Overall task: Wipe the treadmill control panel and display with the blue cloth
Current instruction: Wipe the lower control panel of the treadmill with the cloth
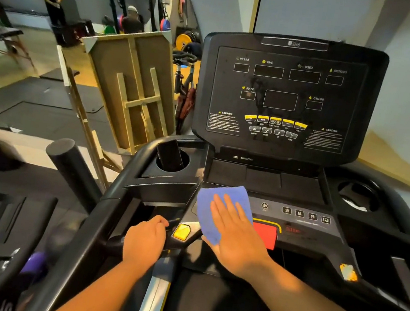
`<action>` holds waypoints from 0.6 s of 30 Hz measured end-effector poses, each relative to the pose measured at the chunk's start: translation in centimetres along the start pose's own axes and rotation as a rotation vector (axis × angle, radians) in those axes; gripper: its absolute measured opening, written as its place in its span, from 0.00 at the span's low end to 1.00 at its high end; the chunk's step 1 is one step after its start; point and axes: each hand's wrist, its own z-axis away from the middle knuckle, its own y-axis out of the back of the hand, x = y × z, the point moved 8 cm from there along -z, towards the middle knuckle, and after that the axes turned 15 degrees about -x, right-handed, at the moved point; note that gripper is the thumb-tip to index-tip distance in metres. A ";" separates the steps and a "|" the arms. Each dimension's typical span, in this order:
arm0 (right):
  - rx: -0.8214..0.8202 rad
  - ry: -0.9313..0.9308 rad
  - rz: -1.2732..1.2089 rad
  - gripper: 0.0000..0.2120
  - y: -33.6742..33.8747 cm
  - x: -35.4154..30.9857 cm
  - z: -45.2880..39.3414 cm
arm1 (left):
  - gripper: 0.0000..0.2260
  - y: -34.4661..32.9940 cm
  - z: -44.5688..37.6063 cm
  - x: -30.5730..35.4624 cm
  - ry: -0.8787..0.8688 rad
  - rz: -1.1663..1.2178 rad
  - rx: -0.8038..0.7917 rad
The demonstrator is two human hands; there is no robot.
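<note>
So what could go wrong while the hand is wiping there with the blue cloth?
The right hand presses the blue cloth flat beside the red stop button, so a wider swipe might push it. The number keys sit just to the right and could get pressed too. The left hand holds the handlebar near the yellow button and might bump it.
</note>
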 end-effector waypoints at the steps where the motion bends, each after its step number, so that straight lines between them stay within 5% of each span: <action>1: 0.020 -0.003 0.001 0.36 -0.1 0.9 0.7 | 0.17 -0.1 -0.1 -0.1 0.000 -0.015 -0.001; 7: 0.063 -0.363 -0.214 0.40 1.5 1.9 -1.5 | 0.16 0.0 0.1 0.3 0.004 -0.059 0.007; 14: 0.059 0.047 0.012 0.35 1.0 -2.1 -1.4 | 0.17 0.3 0.4 0.7 0.000 -0.068 0.000; 18: 0.051 -0.068 -0.019 0.48 -0.7 1.6 0.7 | 0.15 0.5 0.5 0.9 -0.017 -0.086 0.005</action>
